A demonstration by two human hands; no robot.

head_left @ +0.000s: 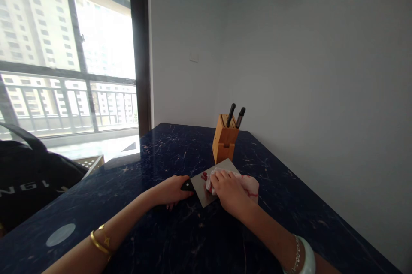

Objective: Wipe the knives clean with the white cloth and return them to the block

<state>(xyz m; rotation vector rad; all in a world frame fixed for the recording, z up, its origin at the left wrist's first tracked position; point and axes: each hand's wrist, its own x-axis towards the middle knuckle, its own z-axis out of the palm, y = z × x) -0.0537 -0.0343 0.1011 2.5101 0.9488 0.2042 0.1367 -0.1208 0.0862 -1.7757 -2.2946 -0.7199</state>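
A cleaver (198, 183) with a broad steel blade and a black handle lies tilted over the table. My left hand (172, 189) is closed around its handle. On the blade rests my right hand (229, 188), its fingers curled over a white cloth (249, 185) with red markings pressed to the metal. The cloth spreads out to the right past the blade. Just left of my right fingertips, a small red patch (204, 176) shows on the blade; whether it is print on the steel or something else I cannot tell.
Behind the blade stands a wooden knife block (223, 141) with two black-handled tools in it. The dark blue marble-patterned table (174, 145) reaches to the wall. A pale round disc (61, 235) lies at the near left. Beyond the left edge sits a black bag (35, 171).
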